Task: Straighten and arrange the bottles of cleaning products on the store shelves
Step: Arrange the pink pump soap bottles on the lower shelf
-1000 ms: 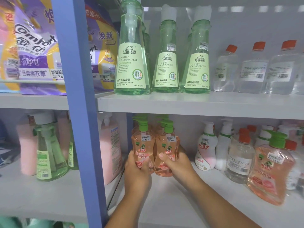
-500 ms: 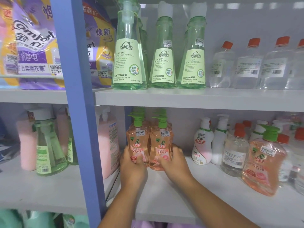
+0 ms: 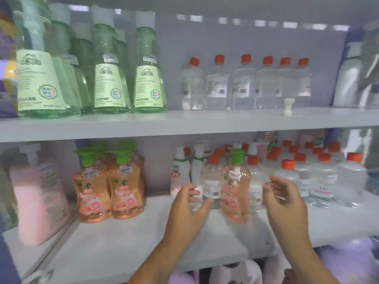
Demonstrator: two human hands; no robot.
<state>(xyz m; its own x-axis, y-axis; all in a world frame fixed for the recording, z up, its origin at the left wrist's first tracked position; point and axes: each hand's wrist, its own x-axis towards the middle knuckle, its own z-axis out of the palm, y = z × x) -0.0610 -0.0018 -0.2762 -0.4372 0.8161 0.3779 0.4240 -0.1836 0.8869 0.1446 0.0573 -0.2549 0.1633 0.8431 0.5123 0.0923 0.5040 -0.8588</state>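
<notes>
On the lower shelf (image 3: pixel 127 238) two rows of orange pump bottles (image 3: pixel 111 189) with green tops stand straight at the left. One stray orange pump bottle (image 3: pixel 235 187) stands further right among clear red-capped bottles (image 3: pixel 212 181) and white pump bottles (image 3: pixel 179 173). My left hand (image 3: pixel 188 206) is spread just left of the stray bottle, its thumb by the base of a clear bottle, gripping nothing. On the stray bottle's right, my right hand (image 3: pixel 285 199) hovers with relaxed fingers and holds nothing.
The upper shelf (image 3: pixel 184 124) carries tall green laundry bottles (image 3: pixel 147 74) at the left and a row of clear red-capped bottles (image 3: pixel 244 83) to the right. A pink bottle (image 3: pixel 39 193) stands at far left. Several clear bottles (image 3: pixel 324 177) crowd the lower right.
Both hands have let go of the two front orange bottles at the left and moved right, on either side of the stray orange bottle. The view has swung right too.
</notes>
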